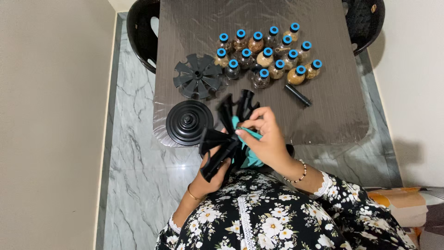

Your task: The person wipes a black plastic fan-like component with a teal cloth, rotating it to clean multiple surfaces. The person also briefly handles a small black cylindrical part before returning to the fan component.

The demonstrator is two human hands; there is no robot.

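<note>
A dark ribbed table (323, 106) carries a cluster of small glass jars with blue caps (266, 54) at its far centre. A black slotted disc (198, 76) lies flat to the left of the jars, and a black round base (189, 122) sits nearer, at the table's front-left edge. A short black rod (297, 94) lies on its own, to the right of and below the jars. Two black chairs (142, 32) stand at the far corners. None of these parts blocks the hands; all lie beyond them on the table.

The left hand (213, 167) rises from below, wrist bent upward, fingers curled around the lower edge of a black slotted rack piece (227, 134), which stands tilted on edge above the lap. The right hand (266, 139) comes in from the right, knuckles up, thumb and forefinger pinching a teal cloth (249, 155) against the rack piece's centre.

The rack piece sits between both hands, over the table's near edge, just beside the round base. The cloth hangs bunched under the right palm.
</note>
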